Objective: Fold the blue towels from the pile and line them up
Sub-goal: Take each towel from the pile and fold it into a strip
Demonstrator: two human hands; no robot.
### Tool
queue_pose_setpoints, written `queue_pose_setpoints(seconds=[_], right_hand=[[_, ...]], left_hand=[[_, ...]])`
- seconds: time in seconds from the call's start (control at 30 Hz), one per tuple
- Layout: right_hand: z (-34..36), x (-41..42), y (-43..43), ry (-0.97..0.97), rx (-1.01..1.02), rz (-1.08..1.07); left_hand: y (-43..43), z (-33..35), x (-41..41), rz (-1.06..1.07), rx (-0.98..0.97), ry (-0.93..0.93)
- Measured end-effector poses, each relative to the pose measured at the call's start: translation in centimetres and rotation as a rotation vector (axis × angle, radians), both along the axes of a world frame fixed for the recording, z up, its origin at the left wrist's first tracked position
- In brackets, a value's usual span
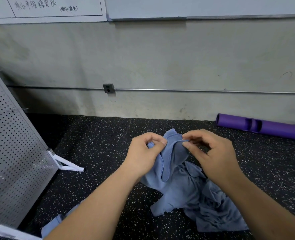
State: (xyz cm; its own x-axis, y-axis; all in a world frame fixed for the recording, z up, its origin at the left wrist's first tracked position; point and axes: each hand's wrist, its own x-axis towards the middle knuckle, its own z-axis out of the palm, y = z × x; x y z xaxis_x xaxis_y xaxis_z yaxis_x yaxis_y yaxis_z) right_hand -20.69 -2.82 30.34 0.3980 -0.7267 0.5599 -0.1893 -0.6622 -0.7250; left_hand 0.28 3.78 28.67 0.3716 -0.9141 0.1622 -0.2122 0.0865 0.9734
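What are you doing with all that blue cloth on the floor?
A person is working on one crumpled blue cloth towel, held up over the heap of blue towels on the speckled black floor. The left-hand grip and the right-hand grip each pinch its stitched top edge, close together. That towel is not folded yet. A purple tube lies by the wall.

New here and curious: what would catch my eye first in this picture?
The left hand and right hand pinch a blue towel at centre, above a crumpled pile on the speckled floor. A purple tube lies far right by the wall; a perforated panel stands at left.
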Motion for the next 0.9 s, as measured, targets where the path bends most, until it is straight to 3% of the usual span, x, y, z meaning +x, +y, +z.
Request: queue_pose_setpoints(seconds=[0.17,0.37,0.9], right_hand=[[-1.1,0.6,-0.9,-0.109,0.230,0.022],[-1.6,0.7,-1.6,-0.110,0.302,-0.011],[-0.9,0.4,-0.9,0.051,0.064,-0.154]], left_hand=[[0.2,0.3,-0.3,-0.051,-0.022,0.003],[0.4,0.5,-0.5,-0.108,-0.020,-0.009],[0.3,0.3,-0.6,-0.112,0.015,-0.030]])
